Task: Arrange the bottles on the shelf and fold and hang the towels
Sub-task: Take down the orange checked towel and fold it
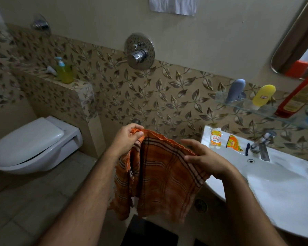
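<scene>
Head view, looking down into a bathroom. Both bare forearms reach forward and hold an orange checked towel [160, 174] up in the air between the toilet [34, 144] and the sink [274, 183]. The left hand [125, 140] has its fingers curled round a bunched upper corner of the towel, thumb pressed against the cloth. The right hand [204, 158] lies on the other upper edge with fingers fairly straight and slightly spread, thumb along the cloth; whether it pinches the edge from beneath cannot be told. The towel hangs from both hands in loose folds, its lower end above the floor and a dark mat [149, 233]. A glass shelf [267, 112] is fixed to the leaf-patterned wall above the sink and carries, from left to right, a grey-blue bottle [236, 89], a yellow bottle [263, 95] and a red bottle [299, 95], all upright in a row and near one another. A mirror [297, 36] hangs above the shelf. On the sink rim lie a small white and yellow bottle [215, 138], an orange sachet [235, 143] and a blue razor [247, 149], beside the tap [262, 142]. A green soap dispenser [65, 71] stands on the ledge behind the toilet. A white towel [173, 5] hangs on the wall at the top edge.
</scene>
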Available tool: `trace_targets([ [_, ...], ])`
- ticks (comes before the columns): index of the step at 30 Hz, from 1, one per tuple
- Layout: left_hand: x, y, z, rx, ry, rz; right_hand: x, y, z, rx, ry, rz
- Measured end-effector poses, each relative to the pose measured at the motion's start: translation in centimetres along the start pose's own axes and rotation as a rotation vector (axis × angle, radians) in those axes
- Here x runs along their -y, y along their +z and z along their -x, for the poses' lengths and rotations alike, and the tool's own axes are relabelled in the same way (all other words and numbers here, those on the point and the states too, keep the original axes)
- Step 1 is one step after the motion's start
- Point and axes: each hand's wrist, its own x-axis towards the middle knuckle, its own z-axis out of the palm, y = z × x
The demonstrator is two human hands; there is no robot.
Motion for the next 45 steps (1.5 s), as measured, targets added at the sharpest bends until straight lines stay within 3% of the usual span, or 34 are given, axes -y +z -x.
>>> trace_targets([
  [3, 0.9, 0.6, -0.2, -0.075, -0.034, 0.045, 0.6, 0.7, 0.1, 0.063, -0.080, -0.323],
  [6, 1.2, 1.4, 0.0, -0.187, -0.085, 0.159, 0.9, 1.4, 0.1, -0.003, -0.098, -0.433],
  [10, 1.1, 2.8, 0.5, -0.246, -0.098, 0.230, 0.7, 1.9, -0.6, -0.057, -0.028, -0.438],
  [14, 0.7, 4.5, 1.2, -0.177, -0.101, 0.269, 0.5, 2.5, -1.6, -0.251, 0.094, -0.312],
  [16, 0.5, 5.2, 1.7, -0.160, -0.076, 0.244, 0.5, 2.9, -1.6, -0.291, 0.092, -0.364],
  [20, -0.1, 6.5, 2.4, -0.182, -0.033, 0.287, 0.8, 3.0, -0.6, -0.102, 0.064, -0.703],
  [23, -0.5, 6.7, 2.2, -0.187, -0.033, 0.349, 0.7, 2.8, 0.2, 0.069, 0.012, -0.794],
  [25, -0.8, 6.5, 2.1, -0.180, -0.043, 0.366, 0.8, 2.7, 0.4, 0.085, -0.050, -0.680],
  [31, -1.5, 6.5, 1.8, -0.138, -0.067, 0.383, 1.5, 3.3, 0.2, -0.189, -0.212, -0.209],
  [34, -1.9, 6.5, 1.8, -0.150, -0.093, 0.405, 1.8, 3.8, 0.1, -0.167, -0.221, -0.120],
  [38, -2.1, 6.3, 1.7, -0.144, -0.147, 0.543, 2.6, 4.0, 0.2, -0.276, -0.242, -0.048],
  [45, -2.8, 6.4, 1.8, -0.086, -0.082, 0.594, 3.2, 4.1, 0.0, -0.348, -0.290, 0.027],
])
